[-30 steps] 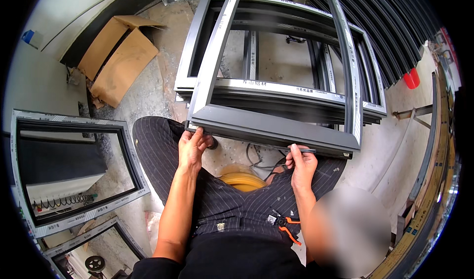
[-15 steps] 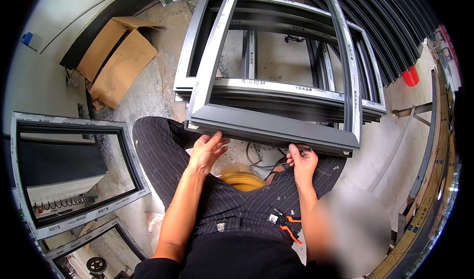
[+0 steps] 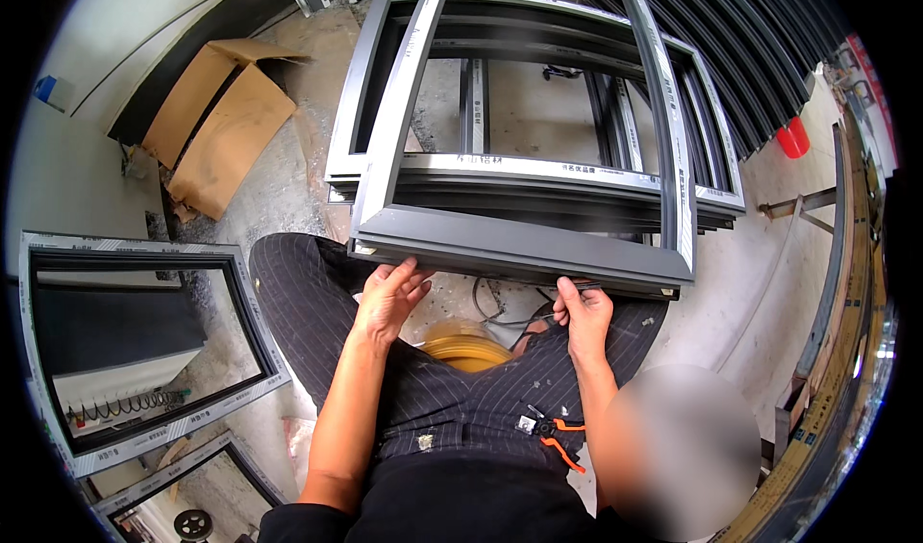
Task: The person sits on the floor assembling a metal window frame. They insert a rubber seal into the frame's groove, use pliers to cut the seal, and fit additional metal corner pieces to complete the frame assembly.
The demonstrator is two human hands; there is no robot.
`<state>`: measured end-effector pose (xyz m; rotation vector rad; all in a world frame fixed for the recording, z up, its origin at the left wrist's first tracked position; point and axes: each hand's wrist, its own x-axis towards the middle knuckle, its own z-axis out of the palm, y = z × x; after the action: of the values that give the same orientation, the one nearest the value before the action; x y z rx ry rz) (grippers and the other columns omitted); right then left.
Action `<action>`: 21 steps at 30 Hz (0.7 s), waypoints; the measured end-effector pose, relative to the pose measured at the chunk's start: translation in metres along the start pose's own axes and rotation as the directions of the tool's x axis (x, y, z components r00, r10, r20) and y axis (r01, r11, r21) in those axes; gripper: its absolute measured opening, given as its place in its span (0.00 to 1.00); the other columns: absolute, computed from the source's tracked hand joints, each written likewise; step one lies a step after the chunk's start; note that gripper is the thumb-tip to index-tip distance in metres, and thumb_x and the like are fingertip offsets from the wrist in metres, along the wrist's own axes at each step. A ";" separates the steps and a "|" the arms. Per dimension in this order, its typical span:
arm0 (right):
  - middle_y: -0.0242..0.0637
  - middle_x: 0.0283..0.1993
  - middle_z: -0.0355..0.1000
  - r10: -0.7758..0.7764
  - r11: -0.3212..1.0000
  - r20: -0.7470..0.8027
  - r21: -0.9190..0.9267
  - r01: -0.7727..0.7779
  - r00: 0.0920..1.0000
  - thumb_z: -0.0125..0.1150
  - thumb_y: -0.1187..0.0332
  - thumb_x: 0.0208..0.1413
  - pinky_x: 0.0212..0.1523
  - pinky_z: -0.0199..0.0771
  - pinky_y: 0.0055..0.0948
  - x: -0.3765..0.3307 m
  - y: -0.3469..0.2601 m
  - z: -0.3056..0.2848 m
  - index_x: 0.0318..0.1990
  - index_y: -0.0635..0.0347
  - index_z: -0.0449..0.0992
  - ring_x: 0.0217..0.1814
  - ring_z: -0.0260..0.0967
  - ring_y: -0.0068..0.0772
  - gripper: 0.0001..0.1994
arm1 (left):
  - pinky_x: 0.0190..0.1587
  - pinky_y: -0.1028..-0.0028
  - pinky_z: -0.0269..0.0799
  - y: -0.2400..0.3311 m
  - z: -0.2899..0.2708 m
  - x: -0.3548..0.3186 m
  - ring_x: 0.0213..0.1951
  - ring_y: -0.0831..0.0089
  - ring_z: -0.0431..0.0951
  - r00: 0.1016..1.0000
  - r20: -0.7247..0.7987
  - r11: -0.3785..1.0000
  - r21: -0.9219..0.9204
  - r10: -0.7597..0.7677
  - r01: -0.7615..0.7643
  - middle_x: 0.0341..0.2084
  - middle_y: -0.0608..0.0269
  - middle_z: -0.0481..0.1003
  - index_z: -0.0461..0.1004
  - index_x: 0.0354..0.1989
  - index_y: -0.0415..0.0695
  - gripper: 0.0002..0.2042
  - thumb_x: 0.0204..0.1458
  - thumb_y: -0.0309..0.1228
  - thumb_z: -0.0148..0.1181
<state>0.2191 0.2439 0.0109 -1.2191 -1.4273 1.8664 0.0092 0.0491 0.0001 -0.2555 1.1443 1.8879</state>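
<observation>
A grey window frame (image 3: pixel 538 240) with white-filmed side bars lies tilted over a stack of similar frames (image 3: pixel 538 165), its near bar above my lap. My left hand (image 3: pixel 387 301) is at the left part of that bar's near edge, thumb against it and fingers curled below. Farther right, my right hand (image 3: pixel 583 320) is closed in a pinch on a thin black strip (image 3: pixel 588 286) along the same edge; most of the strip is hidden. A black cord or strip (image 3: pixel 484 304) loops down between my knees. Orange-handled pliers (image 3: pixel 560 439) rest on my lap.
Two more frames stand at my left, a larger one (image 3: pixel 168 434) and a lower one (image 3: pixel 144 488). A cardboard box (image 3: pixel 231 139) lies at the far left. Dark profiles (image 3: pixel 721 57) are stacked far right beside a red cup-like container (image 3: pixel 792 139). A yellow round container (image 3: pixel 468 353) sits between my legs.
The view has shifted slightly. Both hands stay at nearly the same spots along the near edge; my left fingers are a little straighter, and the frame lies as before.
</observation>
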 end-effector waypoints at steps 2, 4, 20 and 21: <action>0.30 0.20 0.70 0.015 1.000 -0.004 0.023 -0.014 1.000 0.66 0.60 0.54 0.19 0.60 0.16 -0.003 -0.004 0.002 0.28 0.60 0.74 0.17 0.64 0.18 0.13 | 0.45 0.72 0.74 -0.001 -0.006 0.003 0.39 0.69 0.78 1.000 0.002 1.000 0.005 0.011 -0.011 0.37 0.59 0.78 0.72 0.43 0.40 0.11 0.55 0.31 0.62; 0.30 0.20 0.70 0.031 0.999 -0.016 0.040 -0.030 0.999 0.66 0.60 0.54 0.19 0.60 0.16 -0.005 -0.008 0.005 0.28 0.60 0.74 0.17 0.64 0.17 0.13 | 0.44 0.72 0.73 -0.005 -0.007 0.006 0.38 0.69 0.78 0.997 -0.059 0.997 0.061 0.049 -0.045 0.36 0.59 0.78 0.72 0.42 0.39 0.12 0.54 0.31 0.63; 0.29 0.18 0.69 0.017 0.998 -0.027 -0.058 -0.018 1.000 0.66 0.59 0.54 0.18 0.59 0.14 -0.009 -0.013 -0.002 0.26 0.61 0.76 0.16 0.62 0.15 0.14 | 0.42 0.73 0.74 -0.022 0.012 0.010 0.34 0.72 0.77 0.996 -0.077 0.983 0.181 0.041 -0.026 0.31 0.60 0.76 0.71 0.38 0.38 0.12 0.54 0.34 0.63; 0.29 0.18 0.69 0.015 0.999 -0.027 -0.051 -0.016 1.000 0.66 0.60 0.54 0.18 0.59 0.14 -0.008 -0.013 -0.002 0.26 0.61 0.76 0.17 0.62 0.15 0.14 | 0.42 0.73 0.74 -0.021 0.019 0.006 0.33 0.72 0.77 0.992 -0.118 0.984 0.179 0.037 -0.016 0.30 0.60 0.76 0.72 0.37 0.37 0.12 0.54 0.34 0.63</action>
<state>0.2232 0.2427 0.0263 -1.2780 -1.4641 1.8271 0.0267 0.0711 -0.0055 -0.2583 1.3956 1.7997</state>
